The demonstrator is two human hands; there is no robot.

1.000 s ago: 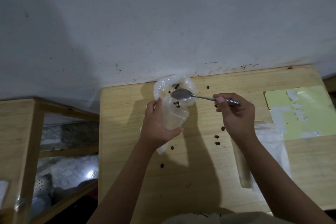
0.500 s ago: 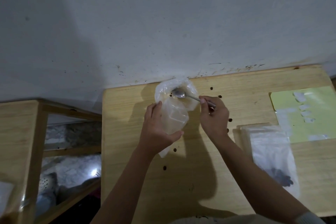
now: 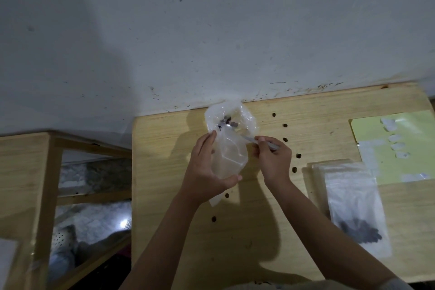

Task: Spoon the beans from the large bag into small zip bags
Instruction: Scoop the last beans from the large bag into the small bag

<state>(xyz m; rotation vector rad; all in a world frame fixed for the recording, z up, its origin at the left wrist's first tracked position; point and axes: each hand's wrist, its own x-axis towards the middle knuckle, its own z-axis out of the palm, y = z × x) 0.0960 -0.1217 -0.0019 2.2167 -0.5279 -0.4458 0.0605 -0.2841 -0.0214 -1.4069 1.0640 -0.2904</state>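
Spoon in the bag
Left hand point(image 3: 204, 169) grips the clear bag point(image 3: 229, 148); right hand point(image 3: 273, 160) pinches the spoon point(image 3: 251, 140), bowl among beans point(image 3: 227, 122) beyond the left fingertips.

Pale yellow-tan table point(image 3: 306, 113), faint wood grain running across it. Dark brown beans point(image 3: 284, 125) dot the top. Clear, milky plastic bag point(image 3: 231, 153) near the far edge, dark beans inside, a silver spoon point(image 3: 270, 146) glinting. Light green sheet point(image 3: 400, 148) at the right edge, with white patches. Wall point(image 3: 211, 30) white, speckled black.

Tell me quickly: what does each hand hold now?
Left hand: grips the clear plastic bag.
Right hand: pinches the metal spoon.
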